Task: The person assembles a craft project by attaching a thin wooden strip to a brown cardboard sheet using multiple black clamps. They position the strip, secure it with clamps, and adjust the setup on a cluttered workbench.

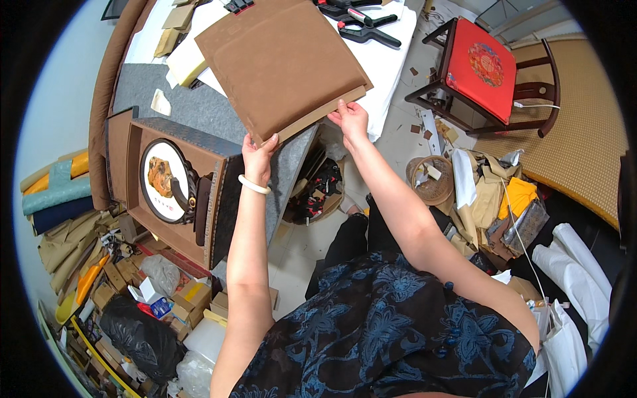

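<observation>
A square brown padded panel (285,63), apparently fabric-covered, spans the space in front of me. Along its near edge runs a narrow, lighter brown strip (318,113). My left hand (257,159), below a pale bangle on the wrist, grips the near left corner with the thumb on top. Toward the right end of that edge, my right hand (350,121) pinches the strip between thumb and fingers. Fingers under the panel are partly hidden. Left of my left hand stands an open brown-lined box (136,142) holding a round white plaque (159,199) on a dark carved stand.
Black spring clamps (368,30) lie on the white-covered table beyond the panel. Grey felt (142,86) covers its left part. A red-cushioned chair (481,69) stands at right. Fabric rolls (60,189), a black bag (142,335) and a wicker basket (431,182) crowd the floor.
</observation>
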A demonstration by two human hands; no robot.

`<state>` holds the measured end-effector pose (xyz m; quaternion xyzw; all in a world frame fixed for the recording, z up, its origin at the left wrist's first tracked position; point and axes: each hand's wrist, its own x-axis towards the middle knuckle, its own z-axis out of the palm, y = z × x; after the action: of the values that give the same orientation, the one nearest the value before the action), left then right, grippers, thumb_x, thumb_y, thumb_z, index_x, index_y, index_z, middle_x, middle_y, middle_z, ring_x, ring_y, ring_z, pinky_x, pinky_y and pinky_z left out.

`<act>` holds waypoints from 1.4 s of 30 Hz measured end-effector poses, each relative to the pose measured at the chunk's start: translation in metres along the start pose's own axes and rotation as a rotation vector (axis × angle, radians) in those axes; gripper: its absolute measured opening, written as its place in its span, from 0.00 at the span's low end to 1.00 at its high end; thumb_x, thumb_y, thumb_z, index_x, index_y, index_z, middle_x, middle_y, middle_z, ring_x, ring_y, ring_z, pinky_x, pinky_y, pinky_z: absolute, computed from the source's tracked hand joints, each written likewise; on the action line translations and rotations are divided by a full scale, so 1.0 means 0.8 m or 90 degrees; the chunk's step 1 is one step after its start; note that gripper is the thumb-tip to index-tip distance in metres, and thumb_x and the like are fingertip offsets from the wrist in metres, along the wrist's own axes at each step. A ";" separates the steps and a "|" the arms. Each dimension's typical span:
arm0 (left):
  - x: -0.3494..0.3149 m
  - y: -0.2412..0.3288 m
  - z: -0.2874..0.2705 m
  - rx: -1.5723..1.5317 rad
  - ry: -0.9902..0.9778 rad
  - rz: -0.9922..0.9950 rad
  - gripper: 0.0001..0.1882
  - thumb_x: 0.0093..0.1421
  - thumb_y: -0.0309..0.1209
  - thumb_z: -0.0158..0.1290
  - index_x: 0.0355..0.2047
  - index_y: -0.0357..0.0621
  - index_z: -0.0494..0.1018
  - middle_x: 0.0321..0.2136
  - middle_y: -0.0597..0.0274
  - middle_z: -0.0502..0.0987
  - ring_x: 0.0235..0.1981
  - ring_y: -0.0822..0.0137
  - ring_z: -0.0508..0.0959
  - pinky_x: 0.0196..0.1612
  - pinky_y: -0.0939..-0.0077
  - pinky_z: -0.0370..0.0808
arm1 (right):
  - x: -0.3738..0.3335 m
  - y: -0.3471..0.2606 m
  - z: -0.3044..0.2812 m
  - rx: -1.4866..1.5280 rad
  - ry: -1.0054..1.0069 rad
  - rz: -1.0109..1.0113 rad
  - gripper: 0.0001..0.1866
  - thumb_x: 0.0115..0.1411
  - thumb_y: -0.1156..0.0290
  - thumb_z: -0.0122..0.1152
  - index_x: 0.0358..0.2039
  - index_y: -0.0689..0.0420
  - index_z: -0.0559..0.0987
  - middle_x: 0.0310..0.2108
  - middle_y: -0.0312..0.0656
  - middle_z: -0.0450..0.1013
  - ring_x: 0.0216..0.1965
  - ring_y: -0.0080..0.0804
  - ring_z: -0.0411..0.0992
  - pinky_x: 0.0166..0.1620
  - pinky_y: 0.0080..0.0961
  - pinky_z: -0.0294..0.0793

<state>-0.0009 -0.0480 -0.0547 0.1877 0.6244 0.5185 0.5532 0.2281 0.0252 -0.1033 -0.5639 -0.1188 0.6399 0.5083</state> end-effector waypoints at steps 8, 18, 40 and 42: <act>-0.001 -0.002 -0.007 -0.044 -0.023 -0.012 0.34 0.55 0.12 0.61 0.59 0.40 0.60 0.49 0.51 0.78 0.48 0.59 0.81 0.53 0.62 0.80 | -0.010 -0.005 -0.016 -0.070 -0.015 0.022 0.12 0.71 0.68 0.57 0.38 0.66 0.73 0.32 0.48 0.78 0.31 0.34 0.81 0.37 0.27 0.85; -0.010 0.002 -0.003 -0.112 -0.048 -0.019 0.34 0.57 0.12 0.59 0.60 0.41 0.58 0.49 0.50 0.78 0.49 0.56 0.81 0.56 0.56 0.79 | 0.008 -0.011 -0.014 -0.006 -0.055 -0.027 0.11 0.71 0.69 0.55 0.38 0.65 0.72 0.31 0.45 0.77 0.29 0.32 0.79 0.34 0.26 0.84; -0.006 -0.003 0.007 -0.083 0.000 -0.006 0.27 0.59 0.16 0.60 0.56 0.41 0.63 0.47 0.53 0.78 0.46 0.58 0.81 0.51 0.58 0.82 | 0.017 0.002 -0.003 0.026 -0.068 0.027 0.15 0.72 0.62 0.56 0.46 0.63 0.74 0.42 0.46 0.78 0.43 0.32 0.78 0.49 0.32 0.80; -0.007 -0.003 0.007 -0.081 0.002 -0.011 0.26 0.59 0.16 0.60 0.55 0.41 0.64 0.47 0.53 0.78 0.46 0.59 0.81 0.51 0.59 0.82 | 0.017 0.001 -0.002 0.028 -0.064 0.035 0.15 0.72 0.62 0.56 0.46 0.63 0.74 0.42 0.45 0.78 0.43 0.32 0.78 0.50 0.33 0.79</act>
<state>0.0067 -0.0508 -0.0536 0.1458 0.5926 0.5527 0.5676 0.2310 0.0348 -0.1131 -0.5229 -0.1150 0.6834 0.4962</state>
